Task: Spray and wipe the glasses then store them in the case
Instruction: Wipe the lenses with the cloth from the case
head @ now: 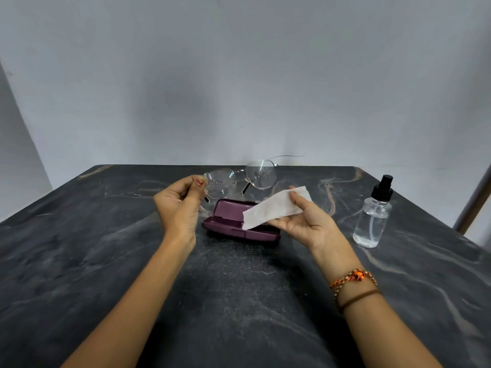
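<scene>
Pinched between thumb and curled fingers of the left hand point(178, 201), the glasses point(240, 179) are held up in the air by the outer edge of their left-side lens. Small droplets are seen on that lens. The frame is tilted, its right-side lens raised higher and farther, and one thin temple arm is stretched out to the right against the grey wall point(239, 75). The other temple is folded down behind the lenses.

Just right of the glasses, a white wipe point(276, 208) is held in the right hand point(305, 221): the palm is turned up, the wipe is laid across the fingers and is pressed down by the thumb near its far right end. Its free end is left hanging down and to the left, apart from the lenses.

Below and between the two hands, a maroon case point(236, 221) is set open on the dark marbled table point(106, 261), its lid raised on the far side. Part of the case's right side is covered from view by the wipe.

Well to the right, a clear spray bottle point(373, 219) with a black nozzle is stood upright on the table, near its right edge. Clear liquid is seen in it. An orange beaded bracelet point(354, 277) and a brown band are worn on the right wrist.
</scene>
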`<state>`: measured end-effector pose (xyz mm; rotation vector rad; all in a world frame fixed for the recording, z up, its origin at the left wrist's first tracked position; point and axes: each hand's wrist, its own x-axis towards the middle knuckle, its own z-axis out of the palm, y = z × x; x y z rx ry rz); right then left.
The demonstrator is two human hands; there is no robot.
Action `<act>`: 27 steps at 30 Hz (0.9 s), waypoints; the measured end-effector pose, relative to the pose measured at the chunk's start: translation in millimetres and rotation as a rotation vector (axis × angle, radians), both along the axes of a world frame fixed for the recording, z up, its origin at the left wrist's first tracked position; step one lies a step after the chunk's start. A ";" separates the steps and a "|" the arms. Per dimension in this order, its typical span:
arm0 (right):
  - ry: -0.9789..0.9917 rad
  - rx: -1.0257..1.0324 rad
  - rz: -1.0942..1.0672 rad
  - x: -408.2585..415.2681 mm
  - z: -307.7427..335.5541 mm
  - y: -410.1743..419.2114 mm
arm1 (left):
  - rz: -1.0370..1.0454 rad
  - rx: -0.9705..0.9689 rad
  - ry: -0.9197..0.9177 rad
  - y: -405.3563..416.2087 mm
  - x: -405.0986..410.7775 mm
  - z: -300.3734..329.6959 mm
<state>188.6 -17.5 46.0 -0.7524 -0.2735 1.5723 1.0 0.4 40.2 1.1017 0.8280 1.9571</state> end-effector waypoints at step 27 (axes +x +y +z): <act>0.383 0.329 -0.212 30.2 11.8 -9.3 | 0.091 -0.009 0.139 6.8 70.5 -2.3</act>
